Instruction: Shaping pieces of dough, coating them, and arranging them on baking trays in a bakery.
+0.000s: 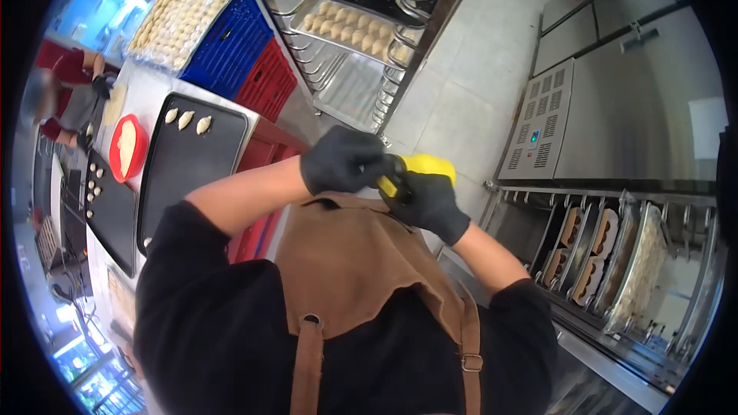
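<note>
Co-worker at ten o'clock, gloved, bent over the same bench. Next, at nine, a small black tray dotted with dough balls; just above it, a red bowl holding something pale. Then a wide black tray, three shaped pastries near its far edge, much of its surface bare. Blue crate beyond, at eleven, stacked dough pieces above it. Left hand, black-gloved, near centre: fingers curled together, knuckles up, close against the dark end of a yellow bottle-like thing; cannot tell if they are clamped on it. That thing sits just right of centre, toward one o'clock, over the apron's top edge. Tray rack behind, at twelve. Right hand, below the yellow body, fingers wrapped around it. Judgement: let the right hand bear the weight and keep the body from turning, with the left working the dark end; elbows in, thing near the chest, grip firm since gloves may slip. Steel cabinet at two; egg cartons racked at four.
</note>
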### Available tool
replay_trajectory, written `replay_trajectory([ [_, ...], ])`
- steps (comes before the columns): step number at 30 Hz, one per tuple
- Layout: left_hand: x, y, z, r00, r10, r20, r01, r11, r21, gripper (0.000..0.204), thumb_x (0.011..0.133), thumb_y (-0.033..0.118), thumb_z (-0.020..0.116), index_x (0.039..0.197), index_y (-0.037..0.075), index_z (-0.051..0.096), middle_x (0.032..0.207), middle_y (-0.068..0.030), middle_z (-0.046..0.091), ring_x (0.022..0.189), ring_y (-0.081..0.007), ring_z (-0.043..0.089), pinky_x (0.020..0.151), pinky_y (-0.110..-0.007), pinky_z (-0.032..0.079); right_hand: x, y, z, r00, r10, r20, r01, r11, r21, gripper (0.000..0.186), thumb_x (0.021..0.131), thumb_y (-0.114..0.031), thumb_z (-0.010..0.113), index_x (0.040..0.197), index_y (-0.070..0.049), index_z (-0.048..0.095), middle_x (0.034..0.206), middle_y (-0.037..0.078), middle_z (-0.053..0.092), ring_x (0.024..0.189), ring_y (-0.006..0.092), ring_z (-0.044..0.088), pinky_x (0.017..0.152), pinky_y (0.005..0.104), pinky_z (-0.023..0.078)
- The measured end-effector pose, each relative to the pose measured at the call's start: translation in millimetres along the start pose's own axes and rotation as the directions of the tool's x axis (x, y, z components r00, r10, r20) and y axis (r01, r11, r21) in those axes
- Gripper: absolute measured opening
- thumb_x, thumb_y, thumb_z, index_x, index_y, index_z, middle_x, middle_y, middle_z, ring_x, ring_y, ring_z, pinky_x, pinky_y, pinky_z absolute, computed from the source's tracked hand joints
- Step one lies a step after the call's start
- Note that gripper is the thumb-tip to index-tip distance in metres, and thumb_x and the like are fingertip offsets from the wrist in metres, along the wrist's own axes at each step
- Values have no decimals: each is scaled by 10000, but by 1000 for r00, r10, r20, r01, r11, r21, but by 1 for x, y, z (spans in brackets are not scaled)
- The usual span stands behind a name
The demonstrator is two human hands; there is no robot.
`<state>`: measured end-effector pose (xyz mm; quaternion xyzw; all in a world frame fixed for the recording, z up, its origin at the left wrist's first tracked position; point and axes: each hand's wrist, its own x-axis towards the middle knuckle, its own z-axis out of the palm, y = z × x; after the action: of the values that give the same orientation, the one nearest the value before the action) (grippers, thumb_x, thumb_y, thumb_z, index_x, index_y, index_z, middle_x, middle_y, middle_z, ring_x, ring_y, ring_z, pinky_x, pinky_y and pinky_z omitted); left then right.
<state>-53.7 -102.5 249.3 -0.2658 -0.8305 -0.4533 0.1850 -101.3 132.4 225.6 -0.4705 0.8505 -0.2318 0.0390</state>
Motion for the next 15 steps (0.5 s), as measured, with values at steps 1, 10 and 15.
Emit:
replay_trajectory([
  [1, -6, -9, 0, 999, -23, 36, 23, 1000, -2, 168, 795, 171, 656, 685, 91, 557, 683, -88, 570, 550, -328, 495, 543, -367, 415, -3, 1, 0, 999, 35, 4, -35, 999, -10, 290, 833, -369, 710, 1036, -162, 699, 761, 58, 685, 545, 288, 585, 506, 353, 453],
  [10, 4, -7, -9, 888, 253, 385, -320, 940, 121, 175, 752, 186, 702, 661, 111, 573, 631, -53, 523, 515, -297, 482, 524, -355, 408, -41, 21, -5, 994, 103, 37, -104, 994, 25, 315, 858, -329, 681, 1118, -152, 671, 788, 57, 689, 572, 290, 602, 518, 374, 467],
  [15, 3, 17, -18, 891, 184, 416, -152, 982, -109, 151, 742, 178, 661, 648, 112, 562, 631, -54, 522, 508, -299, 454, 519, -364, 396, -50, 8, -39, 992, 21, -125, 10, 971, 240, 278, 861, -293, 675, 1097, -145, 671, 861, 47, 704, 594, 285, 612, 527, 368, 477],
])
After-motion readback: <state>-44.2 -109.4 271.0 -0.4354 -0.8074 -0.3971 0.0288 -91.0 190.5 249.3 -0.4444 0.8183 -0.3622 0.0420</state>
